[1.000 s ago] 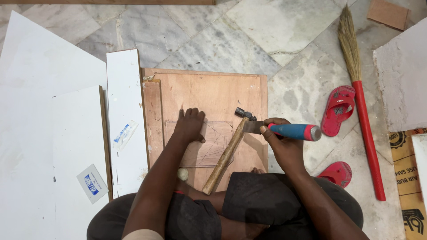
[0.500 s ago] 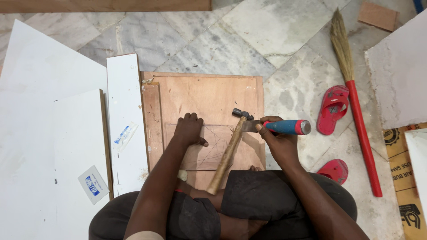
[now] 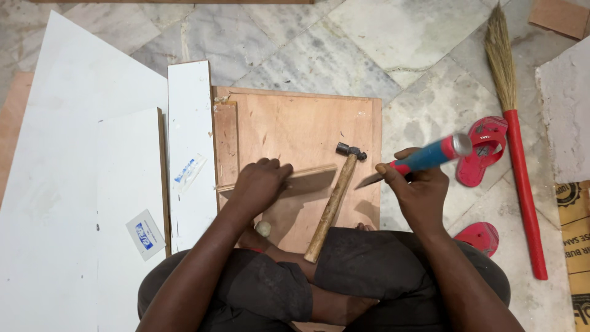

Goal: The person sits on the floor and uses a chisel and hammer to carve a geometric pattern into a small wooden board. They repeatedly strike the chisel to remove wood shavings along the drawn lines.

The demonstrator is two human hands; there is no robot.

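Chisel clenched in right hand; left hand presses wood strip, hammer between hands.

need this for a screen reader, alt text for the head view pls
Seen from above, a seated person's left hand presses a thin wood strip on a plywood board, while the right hand holds a blue-handled chisel. A hammer lies between them.

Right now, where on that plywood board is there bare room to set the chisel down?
The far half of the board, beyond the hammer head, lies bare. Nearer, it is crowded: left hand on a strip, hammer, right hand with chisel.
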